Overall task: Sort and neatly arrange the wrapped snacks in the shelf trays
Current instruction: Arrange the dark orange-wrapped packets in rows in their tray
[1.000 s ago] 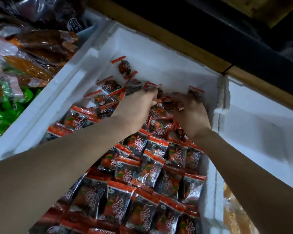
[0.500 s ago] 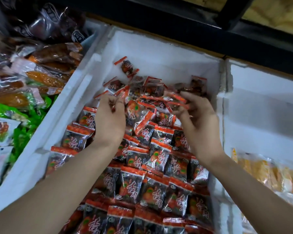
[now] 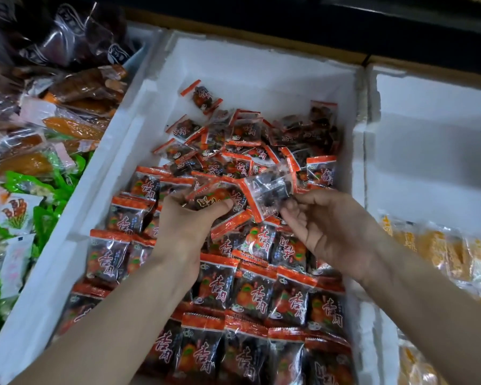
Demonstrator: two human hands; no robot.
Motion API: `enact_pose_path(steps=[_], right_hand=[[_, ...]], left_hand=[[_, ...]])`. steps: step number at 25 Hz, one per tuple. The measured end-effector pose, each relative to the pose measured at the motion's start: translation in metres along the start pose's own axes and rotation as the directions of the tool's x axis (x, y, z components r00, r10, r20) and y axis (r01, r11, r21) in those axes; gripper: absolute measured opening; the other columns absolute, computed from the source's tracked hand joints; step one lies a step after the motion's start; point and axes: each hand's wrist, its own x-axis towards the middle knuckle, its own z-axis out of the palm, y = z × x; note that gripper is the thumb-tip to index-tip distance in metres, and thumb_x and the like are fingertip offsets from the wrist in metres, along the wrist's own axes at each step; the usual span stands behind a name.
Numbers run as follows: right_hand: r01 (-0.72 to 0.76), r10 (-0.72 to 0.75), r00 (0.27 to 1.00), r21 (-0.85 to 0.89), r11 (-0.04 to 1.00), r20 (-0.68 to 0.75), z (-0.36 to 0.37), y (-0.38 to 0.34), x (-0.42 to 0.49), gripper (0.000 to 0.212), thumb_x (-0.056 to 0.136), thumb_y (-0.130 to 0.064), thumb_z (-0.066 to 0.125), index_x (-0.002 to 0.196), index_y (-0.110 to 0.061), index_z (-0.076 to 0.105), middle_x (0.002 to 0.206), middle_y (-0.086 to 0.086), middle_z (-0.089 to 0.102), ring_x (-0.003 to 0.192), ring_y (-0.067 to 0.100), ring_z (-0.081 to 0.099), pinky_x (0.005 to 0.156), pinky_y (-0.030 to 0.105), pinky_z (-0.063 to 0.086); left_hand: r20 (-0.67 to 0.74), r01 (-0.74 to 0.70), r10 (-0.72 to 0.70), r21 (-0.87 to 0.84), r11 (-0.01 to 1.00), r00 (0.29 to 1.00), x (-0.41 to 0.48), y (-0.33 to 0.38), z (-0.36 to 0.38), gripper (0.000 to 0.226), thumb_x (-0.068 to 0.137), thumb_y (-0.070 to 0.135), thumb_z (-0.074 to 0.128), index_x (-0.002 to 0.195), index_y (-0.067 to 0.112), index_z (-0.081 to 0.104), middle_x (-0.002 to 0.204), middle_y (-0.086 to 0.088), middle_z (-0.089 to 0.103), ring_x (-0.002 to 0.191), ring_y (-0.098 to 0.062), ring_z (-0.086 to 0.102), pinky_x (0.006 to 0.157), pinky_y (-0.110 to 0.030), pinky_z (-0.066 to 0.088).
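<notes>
At the far left, in a neighbouring bin, a jumble of green packets (image 3: 53,190), orange-brown packets (image 3: 75,126) and dark glossy bags (image 3: 75,37). Next along, in the white foam tray (image 3: 139,140), the red-and-black wrapped snacks: neat overlapping rows (image 3: 247,295) across the near half, a loose heap (image 3: 247,143) toward the far wall, one stray packet (image 3: 202,95) alone on the foam beyond the heap. Over the line between rows and heap, the left hand (image 3: 189,220), back up, fingers curled tight round a small bundle of packets (image 3: 217,198). Just to its right, the right hand (image 3: 331,226), fingers bent, thumb and fingertips pinching the edge of a single packet (image 3: 272,190) turned clear side up, this one touching the bundle in the other hand. Past the foam divider, in the right-hand tray (image 3: 428,120), yellow wrapped snacks (image 3: 442,254) lined along the near side.
</notes>
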Motion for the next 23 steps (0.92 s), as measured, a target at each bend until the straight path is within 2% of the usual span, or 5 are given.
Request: enact_pose_path(steps=[8, 12, 14, 20, 23], right_hand=[[0.298, -0.284, 0.955, -0.291, 0.909, 0.09, -0.018, 0.016, -0.01, 0.014, 0.095, -0.002, 0.045, 0.091, -0.005, 0.058, 0.064, 0.005, 0.063, 0.057, 0.012, 0.064, 0.057, 0.021, 0.055], [0.711, -0.57, 0.519, -0.692, -0.125, 0.636, -0.032, 0.034, -0.01, 0.022, 0.094, -0.017, 0.047, 0.109, -0.024, 0.061, 0.095, -0.009, 0.056, 0.076, 0.014, 0.061, 0.068, 0.03, 0.053], [0.713, -0.429, 0.469, -0.618, -0.331, 0.772, -0.039, 0.045, -0.007, 0.029, 0.09, -0.017, 0.047, 0.116, -0.024, 0.058, 0.101, -0.01, 0.05, 0.087, 0.007, 0.056, 0.076, 0.022, 0.048], [0.552, -0.389, 0.828, -0.712, 0.435, 0.404, -0.025, 0.049, -0.014, 0.029, 0.091, -0.017, 0.056, 0.114, -0.031, 0.045, 0.101, -0.011, 0.054, 0.091, 0.002, 0.057, 0.076, 0.027, 0.052], [0.489, -0.25, 0.872, -0.721, 0.491, 0.421, -0.015, 0.047, -0.013, 0.027, 0.084, -0.029, 0.062, 0.11, -0.035, 0.055, 0.093, -0.013, 0.066, 0.084, 0.001, 0.064, 0.067, 0.018, 0.053]], left_hand=[[0.232, 0.215, -0.187, -0.103, 0.971, 0.955, -0.029, -0.01, 0.015, 0.028, 0.089, 0.023, 0.059, 0.116, 0.014, 0.061, 0.103, -0.008, 0.072, 0.091, -0.021, 0.07, 0.077, -0.037, 0.057], [0.339, 0.203, -0.141, -0.155, 0.967, 0.93, -0.036, -0.011, 0.011, 0.034, 0.089, 0.038, 0.05, 0.107, 0.014, 0.066, 0.102, -0.007, 0.073, 0.089, -0.018, 0.071, 0.075, -0.033, 0.056], [0.369, 0.144, -0.091, -0.119, 0.982, 0.925, -0.038, -0.012, 0.007, 0.039, 0.078, 0.034, 0.061, 0.109, 0.011, 0.063, 0.103, -0.007, 0.072, 0.09, -0.018, 0.07, 0.079, -0.033, 0.055], [0.436, -0.047, -0.012, 0.125, 0.991, 0.9, -0.041, -0.021, -0.019, 0.054, 0.072, 0.027, 0.07, 0.122, 0.018, 0.054, 0.11, 0.002, 0.07, 0.1, -0.012, 0.067, 0.082, -0.029, 0.053], [0.48, -0.213, 0.059, 0.273, 0.938, 0.876, -0.042, -0.02, -0.031, 0.049, 0.072, 0.015, 0.075, 0.117, 0.021, 0.056, 0.104, 0.004, 0.071, 0.098, -0.008, 0.067, 0.082, -0.024, 0.051]])
